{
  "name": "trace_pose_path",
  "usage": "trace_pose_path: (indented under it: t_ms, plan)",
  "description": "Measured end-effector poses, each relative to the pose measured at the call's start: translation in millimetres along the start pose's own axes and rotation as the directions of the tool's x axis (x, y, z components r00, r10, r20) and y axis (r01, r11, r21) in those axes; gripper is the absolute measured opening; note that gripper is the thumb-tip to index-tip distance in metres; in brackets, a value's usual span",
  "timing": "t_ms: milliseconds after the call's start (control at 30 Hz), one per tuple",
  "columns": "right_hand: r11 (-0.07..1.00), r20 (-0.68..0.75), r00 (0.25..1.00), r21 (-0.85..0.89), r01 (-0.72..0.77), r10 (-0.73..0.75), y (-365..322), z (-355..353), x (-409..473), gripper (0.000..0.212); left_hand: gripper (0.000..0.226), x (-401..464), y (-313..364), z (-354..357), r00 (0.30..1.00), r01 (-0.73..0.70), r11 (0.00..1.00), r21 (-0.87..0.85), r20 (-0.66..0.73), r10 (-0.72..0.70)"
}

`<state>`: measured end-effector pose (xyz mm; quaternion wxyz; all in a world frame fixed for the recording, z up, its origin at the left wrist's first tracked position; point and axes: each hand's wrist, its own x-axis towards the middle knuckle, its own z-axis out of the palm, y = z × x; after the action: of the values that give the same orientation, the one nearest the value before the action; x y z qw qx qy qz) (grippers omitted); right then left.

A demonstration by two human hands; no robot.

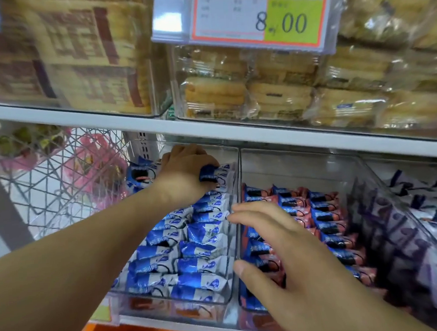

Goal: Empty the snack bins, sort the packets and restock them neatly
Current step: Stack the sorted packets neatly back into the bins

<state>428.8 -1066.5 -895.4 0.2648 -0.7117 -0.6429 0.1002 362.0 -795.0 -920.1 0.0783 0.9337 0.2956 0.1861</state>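
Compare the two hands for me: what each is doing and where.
The left hand grips blue packets at the back of the blue-packet bin; the right hand holds nothing. The left's fingers are curled; the right's are spread flat over the pink packets. Both reach under the same shelf.

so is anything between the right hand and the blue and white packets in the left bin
Yes: the clear plastic divider wall between the bins. The right hand hovers open over the pink and blue packets; the blue and white packets lie beyond that wall.
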Motion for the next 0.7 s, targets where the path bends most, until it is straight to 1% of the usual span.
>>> trace_pose_path:
  t_ms: [100, 167, 267, 333, 400, 467, 533, 700]
  plan:
    - [1.0, -0.012, 1.0, -0.004, 0.005, -0.005, 0.1, 1.1, 0.0, 0.052, 0.049, 1.9, 1.1, 1.9, 1.0, -0.002, 0.998, 0.058, 0.025, 0.001]
    - [1.0, -0.022, 1.0, -0.007, 0.009, -0.009, -0.4, 1.9, -0.1, 0.051, 0.051, 4.1, 0.8, 0.7, 0.999, 0.012, 0.998, 0.057, 0.046, -0.015]
    - [1.0, -0.024, 1.0, -0.009, 0.011, -0.011, -0.6, 2.2, -0.7, 0.05, 0.055, 4.4, -1.6, -2.8, 0.998, 0.03, 0.998, -0.052, 0.055, -0.027]
    - [1.0, -0.027, 1.0, -0.007, 0.01, -0.01, 0.1, 2.1, -1.3, 0.05, 0.044, 3.0, -3.9, -4.1, 1.0, 0.009, 0.994, -0.113, 0.01, -0.008]
    - [1.0, -0.025, 1.0, -0.005, 0.01, -0.01, 0.3, 2.4, -1.4, 0.05, 0.03, 1.8, -4.8, -3.1, 0.999, -0.015, 0.991, -0.132, -0.036, 0.01]
    - [1.0, -0.02, 1.0, -0.002, 0.007, -0.007, 0.1, 2.4, -1.4, 0.051, 0.021, 2.7, -2.5, -0.6, 0.997, -0.017, 0.991, -0.131, -0.077, 0.006]
    - [1.0, -0.02, 1.0, 0.003, 0.007, -0.007, 0.2, 2.6, -1.4, 0.05, 0.02, 4.4, 2.5, 2.4, 0.996, -0.002, 0.994, -0.107, -0.093, -0.008]
    - [1.0, -0.025, 1.0, 0.007, 0.008, -0.008, 0.7, 3.4, -1.5, 0.051, 0.03, 3.9, 3.5, 3.5, 0.999, -0.014, 0.998, -0.063, -0.051, 0.011]
